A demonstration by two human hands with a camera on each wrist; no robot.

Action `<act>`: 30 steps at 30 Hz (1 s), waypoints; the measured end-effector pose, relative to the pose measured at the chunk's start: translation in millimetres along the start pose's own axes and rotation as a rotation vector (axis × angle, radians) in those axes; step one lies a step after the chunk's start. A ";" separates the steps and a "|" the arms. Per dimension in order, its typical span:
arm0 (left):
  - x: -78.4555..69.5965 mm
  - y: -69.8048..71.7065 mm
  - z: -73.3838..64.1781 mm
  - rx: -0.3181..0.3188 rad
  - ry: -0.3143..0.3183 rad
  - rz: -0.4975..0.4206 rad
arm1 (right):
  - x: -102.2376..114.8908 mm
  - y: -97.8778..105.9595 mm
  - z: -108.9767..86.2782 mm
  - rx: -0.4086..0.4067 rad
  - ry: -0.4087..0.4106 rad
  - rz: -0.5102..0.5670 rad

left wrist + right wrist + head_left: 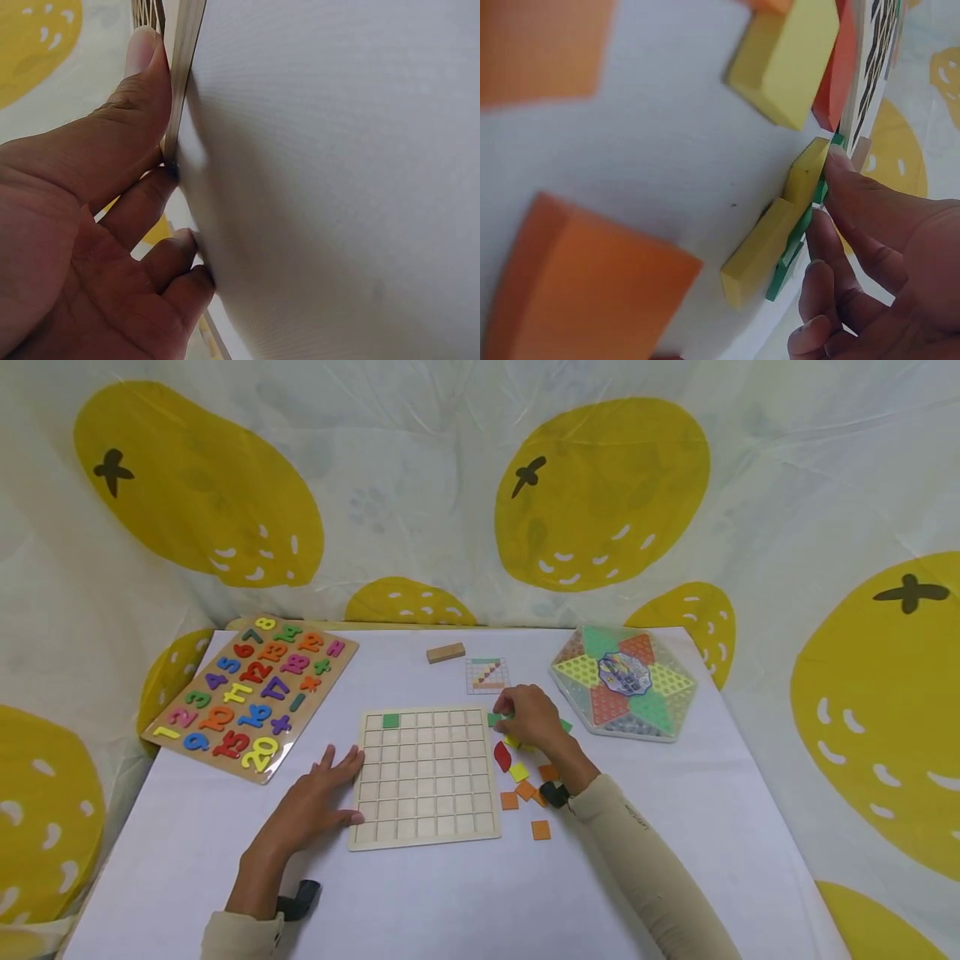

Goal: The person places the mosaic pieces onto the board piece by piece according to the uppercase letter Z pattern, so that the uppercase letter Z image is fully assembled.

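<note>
A square wooden grid board (425, 781) lies flat on the white table, with one green tile (391, 721) in its top row, second cell from the left. My left hand (307, 806) is spread at the board's left side, its thumb and fingertips resting against the edge. At the upper right corner of the board, my right hand (528, 718) pinches a green tile (494, 720) between thumb and finger. Yellow pieces (761, 247) and other green ones lie just under that hand, partly hidden by it in the head view.
A red piece (502, 757), a yellow tile (519, 772) and several orange tiles (541, 830) are scattered right of the board. Behind it are a pattern card (487, 677) and a wooden block (446, 652). A number puzzle (255, 697) sits left, a hexagonal game board (625, 681) right.
</note>
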State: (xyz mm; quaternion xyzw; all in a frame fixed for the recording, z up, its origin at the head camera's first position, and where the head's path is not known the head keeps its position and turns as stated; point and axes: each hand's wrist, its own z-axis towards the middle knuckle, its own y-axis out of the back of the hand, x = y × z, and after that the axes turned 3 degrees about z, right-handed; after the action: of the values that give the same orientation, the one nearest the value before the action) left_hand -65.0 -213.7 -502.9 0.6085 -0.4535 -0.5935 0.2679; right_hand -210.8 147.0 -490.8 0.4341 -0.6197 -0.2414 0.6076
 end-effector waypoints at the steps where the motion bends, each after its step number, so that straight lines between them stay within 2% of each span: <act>1: -0.3 0.0 -0.1 -0.003 -0.002 -0.001 | -0.1 0.1 0.6 -0.003 0.004 -0.001; 11: -1.2 -0.6 -0.6 -0.015 -0.014 0.010 | 2.3 4.6 4.6 -0.054 0.027 0.082; 17: -1.7 0.0 -1.3 -0.018 -0.013 0.011 | 13.7 3.4 5.9 -0.092 0.046 0.123; 25: -1.9 -0.8 -0.7 -0.013 -0.010 0.001 | 37.6 -14.2 13.5 -0.087 0.057 0.211; 30: -2.0 -0.8 -0.6 -0.013 -0.004 0.009 | 58.4 -29.1 21.2 -0.058 0.097 0.258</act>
State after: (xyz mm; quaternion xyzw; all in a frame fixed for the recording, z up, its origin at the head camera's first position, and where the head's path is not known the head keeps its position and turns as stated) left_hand -64.0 -211.7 -502.6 0.6037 -0.4529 -0.5964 0.2735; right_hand -217.3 78.9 -486.1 0.3442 -0.6330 -0.1577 0.6752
